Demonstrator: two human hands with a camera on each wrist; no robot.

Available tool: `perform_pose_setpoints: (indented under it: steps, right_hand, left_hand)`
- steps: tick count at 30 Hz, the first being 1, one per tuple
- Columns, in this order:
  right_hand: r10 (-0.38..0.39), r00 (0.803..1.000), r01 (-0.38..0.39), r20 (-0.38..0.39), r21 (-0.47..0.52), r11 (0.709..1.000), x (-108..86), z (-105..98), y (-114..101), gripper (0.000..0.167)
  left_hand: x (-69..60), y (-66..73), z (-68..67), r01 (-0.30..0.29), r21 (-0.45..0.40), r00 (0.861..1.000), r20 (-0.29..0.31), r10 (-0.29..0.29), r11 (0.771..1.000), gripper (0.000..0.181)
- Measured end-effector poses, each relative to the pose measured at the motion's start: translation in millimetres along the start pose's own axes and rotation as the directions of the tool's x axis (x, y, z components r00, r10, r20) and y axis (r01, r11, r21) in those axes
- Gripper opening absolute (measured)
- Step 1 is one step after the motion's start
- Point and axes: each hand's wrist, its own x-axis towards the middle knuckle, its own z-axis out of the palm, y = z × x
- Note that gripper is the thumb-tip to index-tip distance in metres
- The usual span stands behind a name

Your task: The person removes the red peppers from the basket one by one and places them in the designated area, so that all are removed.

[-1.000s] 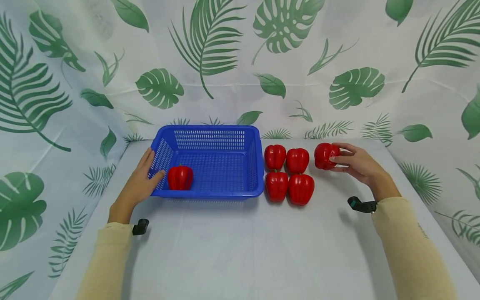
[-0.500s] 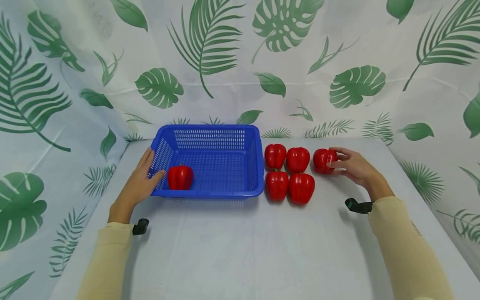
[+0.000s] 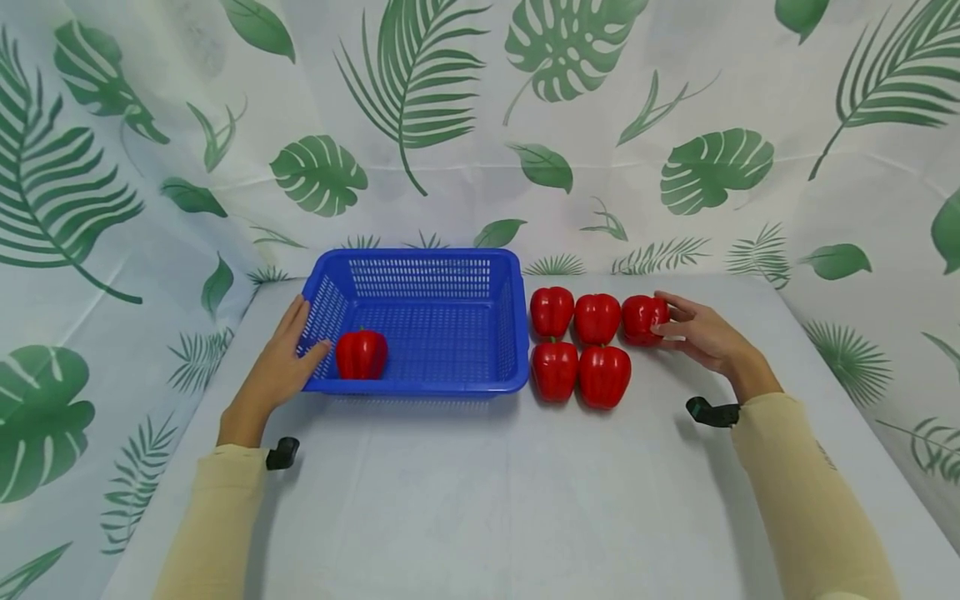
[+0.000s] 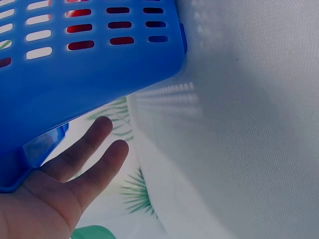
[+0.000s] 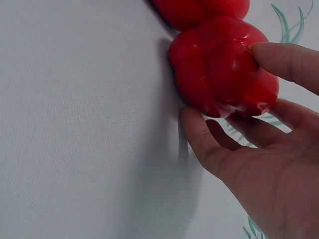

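Observation:
My right hand (image 3: 708,340) holds a glossy red bell pepper (image 3: 642,321) at the far right of a cluster on the table. In the right wrist view, thumb and fingertips touch opposite sides of this bell pepper (image 5: 222,69), which sits against another one (image 5: 199,11). My left hand (image 3: 276,367) rests at the left end of a blue perforated basket (image 3: 420,388), its thumb over the rim. Two straight fingers (image 4: 102,167) show outside the basket's wall (image 4: 89,94) in the left wrist view; the thumb is hidden there. One red bell pepper (image 3: 362,354) lies in the basket's front left corner.
Just right of the basket, several bell peppers (image 3: 554,372) stand close together in two rows. A white cloth covers the table (image 3: 480,492). Behind it hangs a leaf-patterned curtain (image 3: 465,150), which also runs along both sides.
My right hand has lowered its bell pepper to the table and slid it left, up against the back row. The left hand and the basket have stayed in place.

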Motion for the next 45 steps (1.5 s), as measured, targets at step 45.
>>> perform_pose_setpoints:
  steps: [45]
  right_hand:
    - [-0.269,0.954,0.279,-0.132,0.063,0.958,-9.2,40,-55,0.097]
  left_hand:
    - [1.4,-2.2,1.7,-0.009,-0.019,1.000,-0.013,0.009,1.000,0.086]
